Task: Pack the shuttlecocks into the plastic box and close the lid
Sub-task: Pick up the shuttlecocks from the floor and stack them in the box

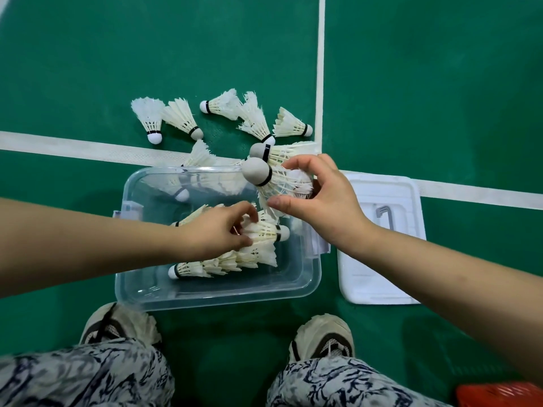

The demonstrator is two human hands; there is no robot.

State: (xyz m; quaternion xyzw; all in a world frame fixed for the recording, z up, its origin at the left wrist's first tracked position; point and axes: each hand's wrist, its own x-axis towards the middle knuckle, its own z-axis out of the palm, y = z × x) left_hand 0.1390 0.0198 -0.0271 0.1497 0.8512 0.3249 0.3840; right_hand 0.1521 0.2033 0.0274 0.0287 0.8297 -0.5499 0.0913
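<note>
— Where is the shuttlecock (273, 180)?
— Your right hand (317, 201) pinches its feathers over the plastic box's (217, 301) far right corner, cork pointing far-left. Your left hand (217, 230), lower inside, grips a stacked shuttlecock (264, 233) lying cork-right.
— Room?
— The near half looks free, I think. Loose shuttlecocks (182, 118) lie on the green floor (88, 69) beyond; the lid (379, 277) lies right.

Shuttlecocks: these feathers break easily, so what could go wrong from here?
The right hand pinches the held shuttlecock by its feathers; squeezing may bend them. The left hand grips a boxed shuttlecock close by, so the two could collide and crush feathers. Several floor shuttlecocks remain; the plastic box may get crowded.
</note>
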